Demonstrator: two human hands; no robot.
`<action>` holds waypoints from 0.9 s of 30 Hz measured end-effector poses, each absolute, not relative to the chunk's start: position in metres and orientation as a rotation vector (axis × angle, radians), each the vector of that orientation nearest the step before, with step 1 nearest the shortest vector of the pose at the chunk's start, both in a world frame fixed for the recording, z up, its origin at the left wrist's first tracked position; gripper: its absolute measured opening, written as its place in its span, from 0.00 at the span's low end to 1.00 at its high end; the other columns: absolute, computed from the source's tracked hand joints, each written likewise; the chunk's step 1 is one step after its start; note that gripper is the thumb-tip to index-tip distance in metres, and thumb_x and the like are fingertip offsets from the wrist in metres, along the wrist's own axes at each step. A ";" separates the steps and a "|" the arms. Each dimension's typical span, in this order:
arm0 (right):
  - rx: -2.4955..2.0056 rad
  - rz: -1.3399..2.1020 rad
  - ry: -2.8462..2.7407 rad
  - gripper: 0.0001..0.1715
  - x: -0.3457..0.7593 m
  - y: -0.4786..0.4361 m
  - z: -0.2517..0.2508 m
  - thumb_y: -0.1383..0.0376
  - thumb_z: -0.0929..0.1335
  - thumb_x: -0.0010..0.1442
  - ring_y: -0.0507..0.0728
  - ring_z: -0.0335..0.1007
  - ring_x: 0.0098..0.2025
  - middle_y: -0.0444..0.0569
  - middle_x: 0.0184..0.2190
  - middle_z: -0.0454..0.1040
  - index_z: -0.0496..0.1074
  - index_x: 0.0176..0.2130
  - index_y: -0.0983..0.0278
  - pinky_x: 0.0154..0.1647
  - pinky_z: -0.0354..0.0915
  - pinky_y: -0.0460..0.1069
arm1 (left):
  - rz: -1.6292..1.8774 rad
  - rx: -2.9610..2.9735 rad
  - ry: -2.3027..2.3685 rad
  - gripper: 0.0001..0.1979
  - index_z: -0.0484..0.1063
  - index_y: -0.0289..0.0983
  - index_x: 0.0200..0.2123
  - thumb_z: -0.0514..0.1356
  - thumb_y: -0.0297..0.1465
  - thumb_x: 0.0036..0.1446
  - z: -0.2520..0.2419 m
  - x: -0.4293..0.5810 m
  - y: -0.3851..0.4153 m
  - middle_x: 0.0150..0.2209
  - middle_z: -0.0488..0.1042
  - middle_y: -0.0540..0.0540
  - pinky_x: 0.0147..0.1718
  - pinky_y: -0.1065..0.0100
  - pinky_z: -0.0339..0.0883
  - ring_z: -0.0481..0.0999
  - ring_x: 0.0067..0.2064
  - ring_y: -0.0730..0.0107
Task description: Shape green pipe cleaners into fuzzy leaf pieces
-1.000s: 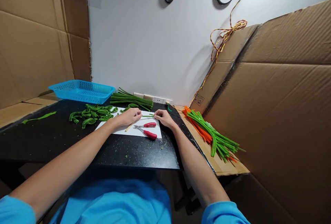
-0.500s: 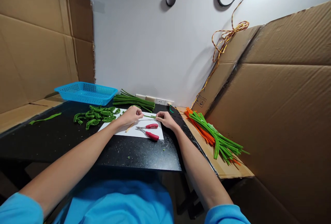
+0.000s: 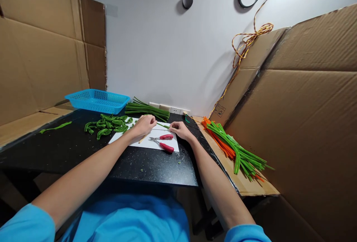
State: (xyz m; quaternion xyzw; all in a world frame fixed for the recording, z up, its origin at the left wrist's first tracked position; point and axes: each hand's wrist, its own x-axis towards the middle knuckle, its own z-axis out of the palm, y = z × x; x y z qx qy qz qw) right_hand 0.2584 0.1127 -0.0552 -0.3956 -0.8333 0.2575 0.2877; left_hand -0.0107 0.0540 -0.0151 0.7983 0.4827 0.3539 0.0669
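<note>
My left hand [image 3: 145, 124] and my right hand [image 3: 180, 129] are both closed in a pinch over a white sheet [image 3: 145, 146]. Between them runs a thin green pipe cleaner [image 3: 163, 125], one end at each hand's fingertips. Just below lie pliers [image 3: 166, 142] with red handles, jaws pointing left and handles spread. A thin wooden stick [image 3: 142, 139] rests on the sheet under my left hand. To the left of that hand is a heap of bent green pipe-cleaner loops [image 3: 107, 124], some reaching onto the sheet.
A blue plastic basket [image 3: 97, 100] stands at the back left, beside a bundle of straight dark green pipe cleaners [image 3: 146, 109]. Bright green [image 3: 242, 152] and orange pipe cleaners [image 3: 219, 139] lie on cardboard at the right. A flat green strip [image 3: 55, 127] lies far left. Cardboard walls [image 3: 306, 104] flank the black table [image 3: 156, 169].
The whole view has shifted slightly, so things appear a little further right. Both hands keep hold of the green pipe cleaner, which now slants down more toward the right hand.
</note>
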 end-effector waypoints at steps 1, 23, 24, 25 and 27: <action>-1.060 0.694 -2.216 0.21 0.258 0.113 -0.055 0.58 0.71 0.70 0.62 0.76 0.52 0.54 0.55 0.74 0.72 0.58 0.65 0.51 0.75 0.60 | 1.053 2.414 1.444 0.13 0.72 0.37 0.25 0.55 0.33 0.61 -0.016 -0.011 0.053 0.27 0.75 0.44 0.31 0.64 0.54 0.69 0.29 0.64; -1.193 0.291 -2.263 0.18 0.249 0.095 -0.046 0.58 0.70 0.71 0.61 0.76 0.52 0.54 0.55 0.75 0.73 0.56 0.64 0.52 0.74 0.60 | 0.805 2.624 1.282 0.16 0.75 0.38 0.25 0.54 0.34 0.63 -0.019 -0.008 0.047 0.28 0.76 0.44 0.34 0.64 0.59 0.73 0.32 0.61; -1.194 0.246 -2.280 0.18 0.248 0.094 -0.047 0.58 0.70 0.71 0.61 0.75 0.53 0.54 0.56 0.75 0.73 0.56 0.64 0.54 0.74 0.61 | 0.806 2.621 1.285 0.16 0.75 0.38 0.25 0.54 0.33 0.63 -0.019 -0.008 0.046 0.28 0.76 0.44 0.34 0.64 0.59 0.73 0.32 0.61; -1.193 0.204 -2.300 0.18 0.245 0.093 -0.046 0.58 0.70 0.71 0.62 0.75 0.54 0.54 0.56 0.74 0.73 0.56 0.64 0.55 0.73 0.62 | 0.808 2.617 1.287 0.16 0.74 0.38 0.25 0.54 0.33 0.63 -0.018 -0.007 0.045 0.28 0.76 0.44 0.34 0.64 0.59 0.72 0.32 0.61; -1.194 0.128 -2.346 0.17 0.240 0.093 -0.046 0.58 0.69 0.71 0.63 0.72 0.58 0.56 0.59 0.73 0.75 0.55 0.64 0.60 0.69 0.64 | 0.811 2.606 1.293 0.16 0.74 0.38 0.25 0.54 0.33 0.63 -0.018 -0.006 0.044 0.28 0.76 0.44 0.34 0.65 0.59 0.72 0.31 0.62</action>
